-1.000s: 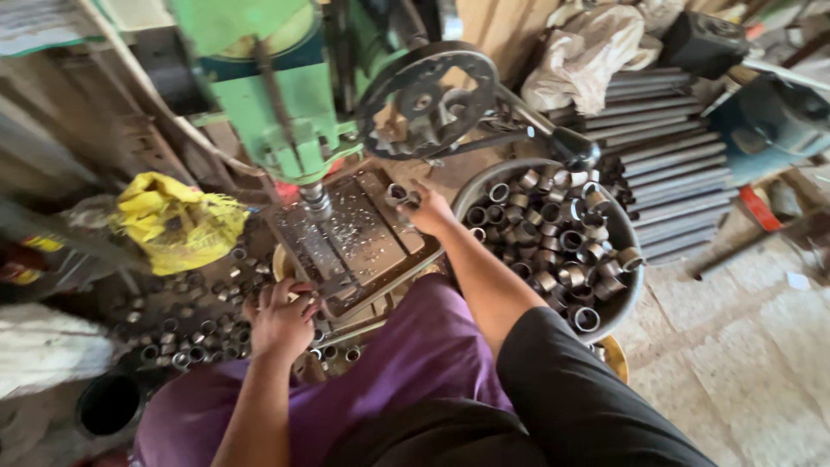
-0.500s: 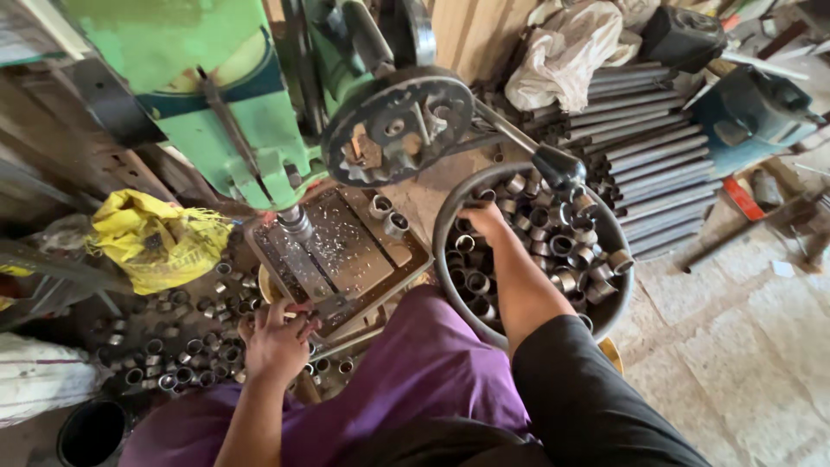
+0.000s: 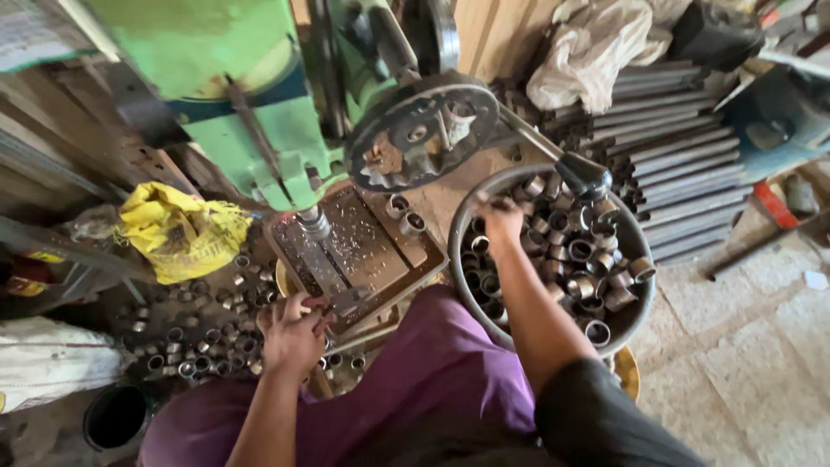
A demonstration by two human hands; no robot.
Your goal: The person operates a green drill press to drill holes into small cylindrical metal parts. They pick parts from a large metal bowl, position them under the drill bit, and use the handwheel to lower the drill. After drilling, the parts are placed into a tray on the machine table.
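Yellow bag [image 3: 181, 232], stacked steel bars [image 3: 683, 164]

Crumpled yellow plastic bag [image 3: 181, 229] with dark print, left of the green drill press; bulging white sack [image 3: 52, 363] at the lower left edge; knotted white plastic bag [image 3: 596, 52] on the stacked grey bars, top right; pale printed paper sheet [image 3: 35, 30], top left corner.

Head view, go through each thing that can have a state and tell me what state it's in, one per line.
Right hand: reaching into the round basin, fingers down among the metal rings.
Left hand: fingers on the small clamp handle at the drill table's front edge.
Round basin: well filled with short metal rings.
Drill table: littered with swarf, two rings resting on it.
Yellow bag: crumpled.
Black pot: open.
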